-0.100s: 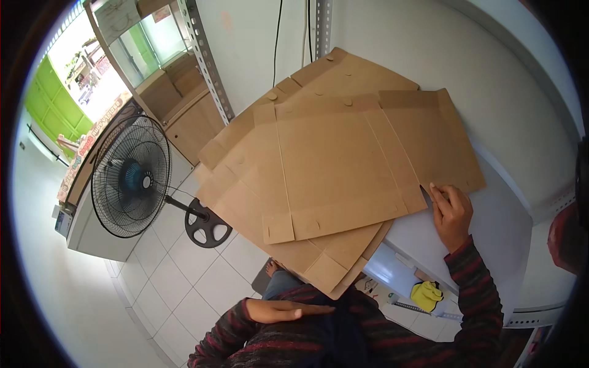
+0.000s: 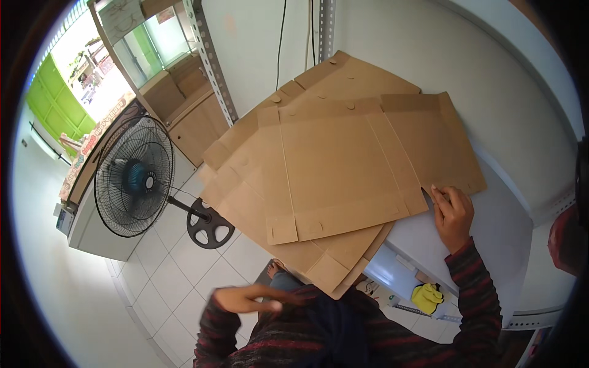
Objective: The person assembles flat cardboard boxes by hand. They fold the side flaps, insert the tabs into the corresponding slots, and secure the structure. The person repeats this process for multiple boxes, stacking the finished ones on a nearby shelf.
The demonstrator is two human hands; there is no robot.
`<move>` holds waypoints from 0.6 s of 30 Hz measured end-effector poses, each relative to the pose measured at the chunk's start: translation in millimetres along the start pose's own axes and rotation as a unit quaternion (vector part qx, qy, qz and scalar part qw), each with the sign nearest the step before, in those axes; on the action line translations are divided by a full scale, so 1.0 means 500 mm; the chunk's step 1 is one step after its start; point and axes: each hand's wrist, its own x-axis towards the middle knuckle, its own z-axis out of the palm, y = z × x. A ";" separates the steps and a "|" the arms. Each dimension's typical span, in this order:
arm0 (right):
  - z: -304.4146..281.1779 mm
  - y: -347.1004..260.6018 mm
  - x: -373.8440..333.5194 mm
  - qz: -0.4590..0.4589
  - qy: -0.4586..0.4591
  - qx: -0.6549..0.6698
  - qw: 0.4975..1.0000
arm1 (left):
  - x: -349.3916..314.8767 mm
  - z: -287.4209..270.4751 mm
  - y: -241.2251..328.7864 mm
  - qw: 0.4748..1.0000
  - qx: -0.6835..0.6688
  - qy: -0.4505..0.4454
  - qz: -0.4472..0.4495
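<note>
A flat brown cardboard box blank, creased and with slots along its edges, lies on top of more cardboard sheets fanned out at angles beneath it. My right hand pinches the near edge of the top blank's right flap between thumb and fingers, beside a small notch. In front of my body, over my lap, my left hand is away from the cardboard. Its fingers are stretched out with nothing in them, somewhat blurred by motion.
The cardboard rests on a white shelf and overhangs its left side. A standing fan is on the tiled floor at left, before a wooden cabinet. Yellow cloth lies on a lower level. A perforated metal post rises behind.
My left hand has swung left, away from my belly. My right hand keeps its place at the flap's edge, and the cardboard lies as before.
</note>
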 end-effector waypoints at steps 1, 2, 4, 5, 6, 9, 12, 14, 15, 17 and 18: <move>0.003 -0.003 0.003 0.001 0.012 -0.002 1.000 | -0.037 -0.019 0.034 0.995 0.045 0.094 -0.011; -0.005 0.007 0.008 -0.007 0.020 -0.013 1.000 | -0.048 -0.022 0.059 0.973 0.093 0.209 0.030; -0.014 0.018 0.003 -0.001 0.000 -0.019 1.000 | -0.051 -0.017 0.074 0.890 0.152 0.416 0.111; -0.018 0.023 0.001 0.003 -0.009 -0.022 1.000 | -0.037 -0.011 0.089 0.851 0.231 0.455 0.125; -0.019 0.025 -0.003 0.018 -0.022 -0.017 0.999 | -0.019 -0.009 0.097 0.804 0.308 0.489 0.140; -0.031 0.028 -0.001 0.044 -0.075 -0.028 0.996 | 0.045 0.004 0.115 0.772 0.404 0.465 0.156; -0.077 0.002 0.029 0.026 -0.133 -0.059 0.989 | 0.073 -0.015 0.094 0.758 0.440 0.453 0.161; -0.114 -0.038 0.056 -0.008 -0.137 -0.051 0.989 | 0.071 -0.036 0.080 0.738 0.470 0.455 0.164; -0.128 -0.063 0.072 -0.029 -0.149 0.008 0.988 | 0.070 -0.044 0.076 0.729 0.485 0.454 0.163; -0.142 -0.119 0.109 -0.068 -0.175 0.130 0.974 | 0.074 -0.053 0.072 0.734 0.462 0.462 0.186; -0.134 -0.145 0.125 -0.095 -0.176 0.188 0.962 | 0.076 -0.054 0.074 0.734 0.452 0.466 0.198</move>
